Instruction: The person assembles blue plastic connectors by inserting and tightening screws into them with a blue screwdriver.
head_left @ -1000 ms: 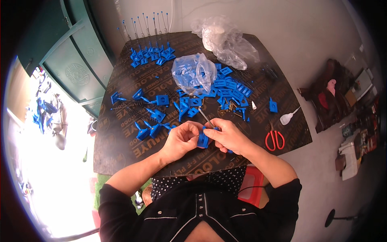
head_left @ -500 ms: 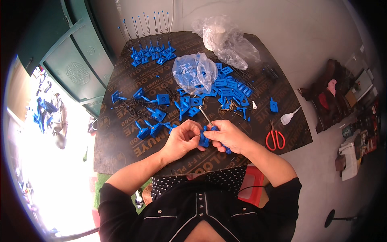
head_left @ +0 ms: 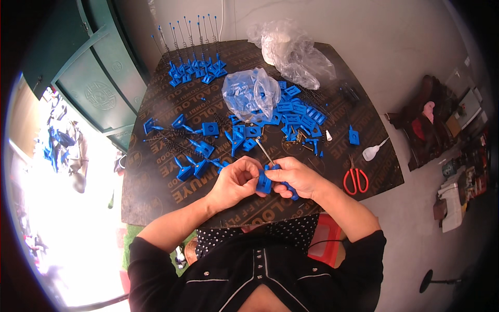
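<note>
My left hand [head_left: 236, 180] and my right hand [head_left: 296, 177] meet over the near edge of a dark board table [head_left: 156, 177]. Between them they grip a small blue plastic block [head_left: 264, 183]. A thin metal rod [head_left: 264, 152] sticks up and away from the block. My right hand also wraps a blue handle-like piece [head_left: 290, 191] under its fingers. Loose blue plastic parts [head_left: 299, 117] lie just beyond my hands.
A clear bag of blue parts [head_left: 249, 93] sits mid-table, a crumpled clear bag [head_left: 293, 52] behind it. Upright rods on blue bases [head_left: 195, 67] stand at the far left. Red-handled scissors [head_left: 355, 179] and a white glue bottle [head_left: 371, 152] lie at the right. Green doors [head_left: 88, 78] are on the left.
Both hands stay together on the blue block; the rod's tilt has shifted slightly. Nothing else on the table has moved.
</note>
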A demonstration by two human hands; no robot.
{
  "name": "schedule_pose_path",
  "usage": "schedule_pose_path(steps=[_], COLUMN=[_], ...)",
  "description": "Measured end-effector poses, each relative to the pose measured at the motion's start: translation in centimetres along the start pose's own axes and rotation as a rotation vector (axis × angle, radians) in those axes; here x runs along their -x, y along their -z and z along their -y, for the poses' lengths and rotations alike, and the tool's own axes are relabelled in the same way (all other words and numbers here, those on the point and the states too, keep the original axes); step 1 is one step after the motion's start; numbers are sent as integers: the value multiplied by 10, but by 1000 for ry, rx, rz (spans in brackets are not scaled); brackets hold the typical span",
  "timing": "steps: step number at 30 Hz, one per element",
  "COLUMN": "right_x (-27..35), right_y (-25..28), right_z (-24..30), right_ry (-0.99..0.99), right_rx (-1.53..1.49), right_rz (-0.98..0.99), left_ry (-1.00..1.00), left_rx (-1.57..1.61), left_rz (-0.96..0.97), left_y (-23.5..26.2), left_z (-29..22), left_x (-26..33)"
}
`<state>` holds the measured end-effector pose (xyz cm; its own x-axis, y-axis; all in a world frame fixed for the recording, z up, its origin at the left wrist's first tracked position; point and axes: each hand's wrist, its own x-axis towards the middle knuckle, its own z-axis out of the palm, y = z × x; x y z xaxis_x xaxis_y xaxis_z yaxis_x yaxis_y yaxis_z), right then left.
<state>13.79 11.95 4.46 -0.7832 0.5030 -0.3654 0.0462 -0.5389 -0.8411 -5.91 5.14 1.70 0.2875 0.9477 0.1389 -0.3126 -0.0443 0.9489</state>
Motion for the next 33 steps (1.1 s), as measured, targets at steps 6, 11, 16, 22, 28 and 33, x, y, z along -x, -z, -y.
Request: schedule_pose_path(steps=[6, 11, 16, 22, 28, 33], right_x=[0, 0, 0, -1, -4, -4], right_y=[0, 3, 4, 5, 6, 6], right_z=[-4, -7, -7, -7, -9, -7], right_ry=[29, 53, 66, 69, 66, 65], right_rx=[-28, -20, 7, 10, 27, 30], right_rz=[26, 2, -17, -28, -32, -49], left_ry=[14, 42, 24, 28, 34, 0], left_rx=[30, 54, 2, -17, 2, -24], left_rz=[-9, -31, -11, -11, 0, 6], left_y=[-1, 1, 4, 3, 4, 4], left_z=[-1, -3, -1, -3, -1, 2], left_x=[1, 0, -1, -1, -1, -1])
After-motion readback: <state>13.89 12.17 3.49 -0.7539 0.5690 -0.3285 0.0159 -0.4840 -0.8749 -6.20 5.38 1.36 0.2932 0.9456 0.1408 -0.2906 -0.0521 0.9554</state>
